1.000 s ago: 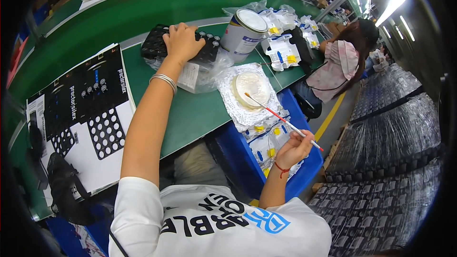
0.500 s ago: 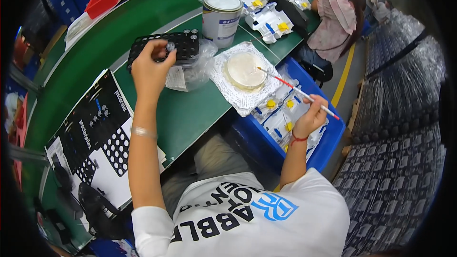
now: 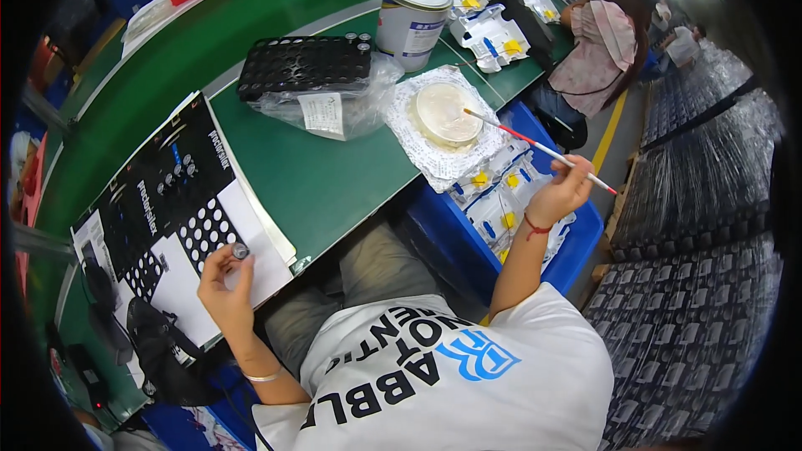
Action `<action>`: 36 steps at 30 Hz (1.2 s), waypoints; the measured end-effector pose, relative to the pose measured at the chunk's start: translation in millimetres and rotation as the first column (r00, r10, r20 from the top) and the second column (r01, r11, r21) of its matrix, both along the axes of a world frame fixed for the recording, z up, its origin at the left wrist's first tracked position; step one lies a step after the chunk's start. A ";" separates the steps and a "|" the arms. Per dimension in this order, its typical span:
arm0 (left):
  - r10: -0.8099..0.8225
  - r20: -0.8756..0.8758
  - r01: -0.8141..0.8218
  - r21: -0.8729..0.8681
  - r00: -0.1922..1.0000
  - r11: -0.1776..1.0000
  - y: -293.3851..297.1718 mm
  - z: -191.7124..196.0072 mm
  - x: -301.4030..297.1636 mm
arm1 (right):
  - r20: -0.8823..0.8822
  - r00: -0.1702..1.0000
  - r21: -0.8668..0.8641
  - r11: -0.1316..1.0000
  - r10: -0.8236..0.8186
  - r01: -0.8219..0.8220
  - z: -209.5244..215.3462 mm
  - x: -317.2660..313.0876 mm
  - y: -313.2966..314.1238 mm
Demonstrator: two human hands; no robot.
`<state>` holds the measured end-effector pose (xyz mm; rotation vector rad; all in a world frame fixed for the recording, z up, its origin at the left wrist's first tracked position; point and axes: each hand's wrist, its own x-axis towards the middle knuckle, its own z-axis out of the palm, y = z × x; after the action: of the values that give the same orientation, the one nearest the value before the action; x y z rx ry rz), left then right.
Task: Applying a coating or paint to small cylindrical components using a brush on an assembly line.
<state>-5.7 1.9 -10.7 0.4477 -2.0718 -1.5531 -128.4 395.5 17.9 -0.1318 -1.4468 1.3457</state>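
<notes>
Between the thumb and fingers of my left hand [image 3: 227, 288] is a small round grey knob [image 3: 241, 250], held over the printed sheets [image 3: 188, 192] on the left. My right hand [image 3: 566, 188] grips a thin red-and-white paintbrush [image 3: 535, 144]. The brush tip points left, at the right rim of a shallow round dish [image 3: 447, 110] with pale contents; whether it touches cannot be made out. Under the dish lies crumpled printed paper [image 3: 418, 159]. A black tray with round holes [image 3: 305, 63] stands further back, with a few small round pieces at its far right corner.
A clear plastic bag [image 3: 363, 104] lies against the tray, beside a large metal can [image 3: 413, 21]. White plastic housings [image 3: 493, 38] lie at the back. A blue bin [image 3: 576, 238] with more housings stands at the right. A person in pink [image 3: 597, 58] sits beyond.
My left hand has moved from the black tray down and nearer to me, carrying the knob to the printed sheets. My right hand and the brush have shifted slightly right.
</notes>
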 end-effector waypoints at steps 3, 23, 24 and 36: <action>0.059 0.016 -0.061 0.148 0.998 0.987 -24.1 -11.4 7.3 | -0.178 0.911 -0.240 0.882 0.372 -0.407 -2.7 -2.7 -15.3; -0.045 -0.040 0.055 0.332 0.998 0.942 -40.5 -16.4 12.8 | -0.120 0.141 -0.283 0.102 0.983 -0.954 -50.4 9.9 -206.8; -0.045 -0.040 0.056 0.334 0.998 0.941 -40.2 -17.1 12.4 | -0.124 0.158 -0.272 0.120 0.980 -0.955 -49.7 10.1 -206.9; -0.072 -0.018 0.074 0.306 0.997 0.949 -40.2 -10.0 13.2 | -0.065 0.235 -0.118 0.226 0.970 -0.967 -45.3 5.4 -207.1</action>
<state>7.5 -38.3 -20.7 0.4791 -1.8647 -1.9285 -123.0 188.4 -27.4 0.8775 -1.4497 2.4833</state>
